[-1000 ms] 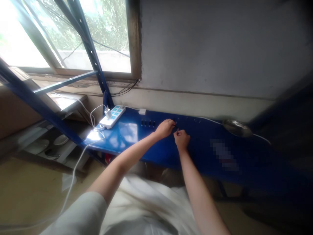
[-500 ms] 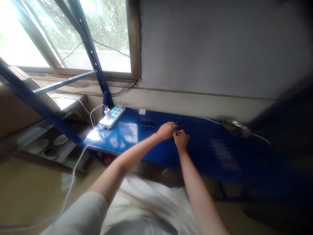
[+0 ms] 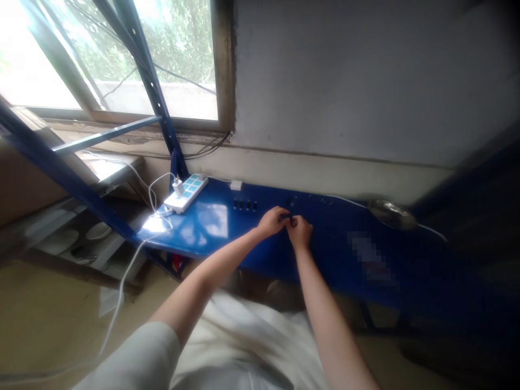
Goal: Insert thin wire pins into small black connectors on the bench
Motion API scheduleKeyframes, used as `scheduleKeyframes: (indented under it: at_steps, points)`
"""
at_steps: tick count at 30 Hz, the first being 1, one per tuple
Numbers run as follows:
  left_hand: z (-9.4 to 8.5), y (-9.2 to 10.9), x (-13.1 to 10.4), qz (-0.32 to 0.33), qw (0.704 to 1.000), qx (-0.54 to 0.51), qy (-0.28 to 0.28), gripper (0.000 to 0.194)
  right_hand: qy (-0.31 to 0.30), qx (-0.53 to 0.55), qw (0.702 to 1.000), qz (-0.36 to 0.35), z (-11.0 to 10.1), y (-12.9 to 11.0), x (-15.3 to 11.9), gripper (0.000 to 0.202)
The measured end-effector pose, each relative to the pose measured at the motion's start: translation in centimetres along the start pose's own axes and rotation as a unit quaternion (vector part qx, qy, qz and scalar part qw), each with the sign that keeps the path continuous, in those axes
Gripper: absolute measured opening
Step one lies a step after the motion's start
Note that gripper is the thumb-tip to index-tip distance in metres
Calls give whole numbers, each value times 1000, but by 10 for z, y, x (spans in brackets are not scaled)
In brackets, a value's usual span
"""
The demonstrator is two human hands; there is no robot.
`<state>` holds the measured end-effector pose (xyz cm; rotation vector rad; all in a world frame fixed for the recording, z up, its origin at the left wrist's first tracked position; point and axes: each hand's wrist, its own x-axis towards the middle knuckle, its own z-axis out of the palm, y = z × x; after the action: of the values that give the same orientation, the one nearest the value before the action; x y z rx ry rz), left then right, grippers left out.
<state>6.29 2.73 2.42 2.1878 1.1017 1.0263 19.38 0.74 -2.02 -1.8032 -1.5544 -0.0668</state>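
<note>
My left hand [image 3: 273,221] and my right hand [image 3: 299,232] meet above the middle of the blue table [image 3: 252,252]. Thumb and fingers are bent together on both hands, around a small dark piece [image 3: 290,219] between the fingertips; its kind is too small to tell. To the left of my hands, several small black pieces [image 3: 248,205] with light ends stand in a row. Just beyond my fingers lie another dark piece [image 3: 288,201] and some tiny light bits [image 3: 324,201].
A white power strip [image 3: 186,194] with a plugged-in charger [image 3: 177,187] lies at the table's left end. A white adapter [image 3: 236,185] sits by the wall. On the right are a shiny metal dish-like object [image 3: 393,214] and a white cable [image 3: 345,200]. A blue upright [image 3: 152,86] rises at left.
My left hand has lowered slightly and its fingers have curled more. The right hand has shifted a little to the left. The row of black pieces looks unchanged.
</note>
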Motion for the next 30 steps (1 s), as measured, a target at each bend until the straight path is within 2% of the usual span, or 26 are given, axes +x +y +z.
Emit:
scheduleKeyframes:
  at_steps: [4,6,9,12,16,20,27,30]
  points:
    - [-16,-21,-25,-38,998,-12,53,20,-8,5,1000,3,0,-1,1,17]
    - [-27,-31,-37,-79,992,-15,100,19,-22,15,1000,-4,2,-5,4,18]
    - [-38,-42,-50,-140,976,-35,164,22,-72,49,996,1,10,-17,15,17]
    - [-42,-46,-55,-169,964,-60,198,24,-145,90,985,28,24,-38,28,16]
    - [-44,-43,-58,-170,960,-84,204,25,-191,95,976,37,44,-63,38,12]
    - [-46,-37,-60,-174,960,-93,198,25,-199,65,977,23,55,-71,39,13]
    - [-45,-37,-61,-191,957,-91,199,23,-211,35,977,20,57,-71,39,13]
    - [-44,-40,-61,-195,956,-89,198,24,-259,62,963,43,51,-70,49,15]
